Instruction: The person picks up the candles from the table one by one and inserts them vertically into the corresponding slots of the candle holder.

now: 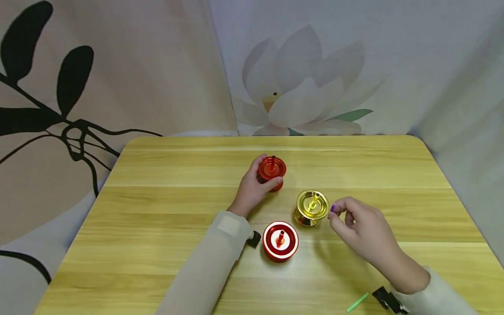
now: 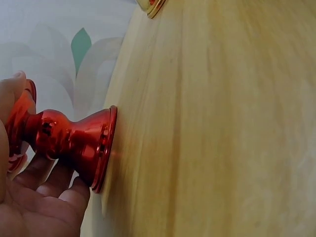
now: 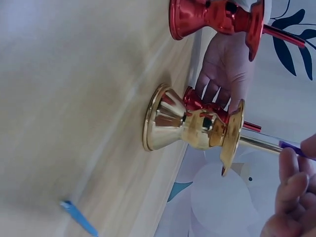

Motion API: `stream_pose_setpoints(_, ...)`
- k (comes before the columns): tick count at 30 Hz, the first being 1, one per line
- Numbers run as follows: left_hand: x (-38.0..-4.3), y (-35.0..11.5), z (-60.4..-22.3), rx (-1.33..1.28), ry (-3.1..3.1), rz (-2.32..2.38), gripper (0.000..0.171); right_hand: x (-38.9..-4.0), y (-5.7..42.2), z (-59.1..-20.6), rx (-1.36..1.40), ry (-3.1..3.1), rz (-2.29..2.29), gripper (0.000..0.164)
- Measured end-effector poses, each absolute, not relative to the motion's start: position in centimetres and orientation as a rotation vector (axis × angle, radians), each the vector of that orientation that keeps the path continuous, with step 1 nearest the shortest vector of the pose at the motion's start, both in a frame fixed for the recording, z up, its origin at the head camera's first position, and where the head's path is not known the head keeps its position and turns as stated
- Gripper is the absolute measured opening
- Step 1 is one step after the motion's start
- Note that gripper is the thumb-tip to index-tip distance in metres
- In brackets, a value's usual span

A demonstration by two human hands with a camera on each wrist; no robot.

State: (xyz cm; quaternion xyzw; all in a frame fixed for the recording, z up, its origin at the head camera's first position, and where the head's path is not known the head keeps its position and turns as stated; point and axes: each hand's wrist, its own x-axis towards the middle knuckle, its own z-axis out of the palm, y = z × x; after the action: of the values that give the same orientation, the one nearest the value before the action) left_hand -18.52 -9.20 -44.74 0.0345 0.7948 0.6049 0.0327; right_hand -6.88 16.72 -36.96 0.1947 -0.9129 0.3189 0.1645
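My left hand (image 1: 253, 186) grips a red metallic candlestick (image 1: 272, 168) by its side, thumb in front and fingers behind. Its flared base stands against the tabletop in the left wrist view, with my fingers (image 2: 59, 182) along the waist. My right hand (image 1: 364, 227) pinches a small purple stick (image 1: 333, 207) between thumb and index finger, mostly covered by them. Beside it stands a gold candlestick (image 1: 312, 205), upright. In the right wrist view the purple stick (image 3: 291, 147) overlaps the tip of the gold candlestick's thin stem (image 3: 261, 143).
A second red candlestick (image 1: 280, 241) stands upright nearer the front, between my forearms. One thin green stick (image 1: 357, 302) lies near the right cuff. A blue stick (image 3: 79, 217) lies on the wooden table (image 1: 157, 245) in the right wrist view. Behind the table hangs a printed curtain (image 1: 177, 65).
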Motion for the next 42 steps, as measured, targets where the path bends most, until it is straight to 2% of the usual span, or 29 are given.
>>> stream_pose_setpoints(32,-18.6,-8.2,-44.8,0.149,2.516,1.811,0.083,-12.5,14.5,-33.6,0.582,-2.712,0.954,0.004)
stream_pose_setpoints(42,-18.5,-7.8,-44.7,0.156,2.515,1.809,0.084,-14.2,14.1,-33.1,0.554,-2.772,0.933,0.005)
